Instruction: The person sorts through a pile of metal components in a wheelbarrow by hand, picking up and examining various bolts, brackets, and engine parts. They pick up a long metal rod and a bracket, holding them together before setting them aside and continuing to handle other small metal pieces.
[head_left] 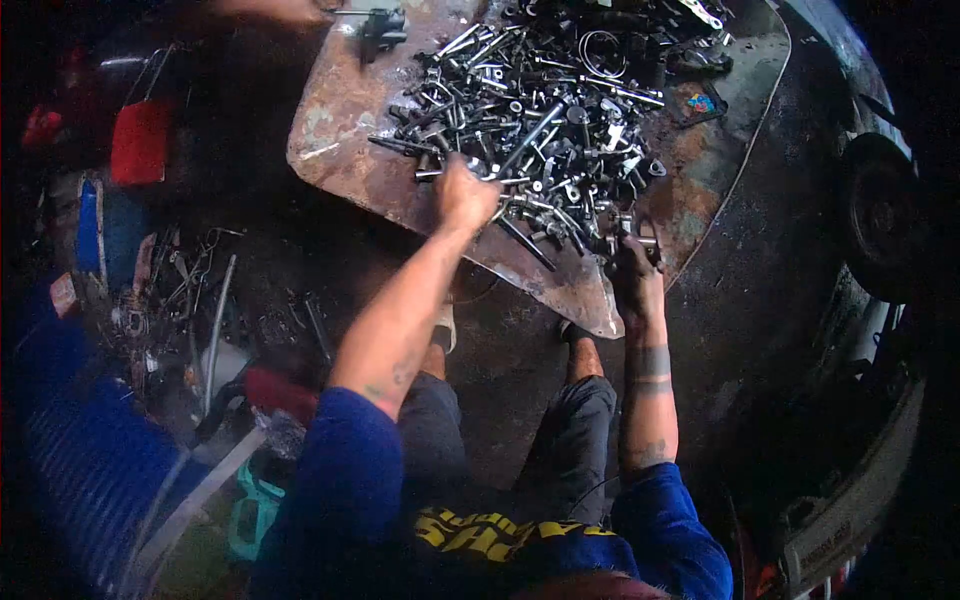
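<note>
Rusty sheet metal (340, 110) lies on the floor, carrying a heap of bolts (540, 120). At the heap's near-left edge the left hand (465, 195) digs in, its grip curled around bolts, though which ones cannot be told. At the heap's near-right edge the right hand (636, 280) clasps a small metal part (636, 235).

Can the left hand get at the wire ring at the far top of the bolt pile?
Probably yes. The left hand is at the near edge of the bolt pile; nothing but loose bolts lies before the wire ring.
</note>
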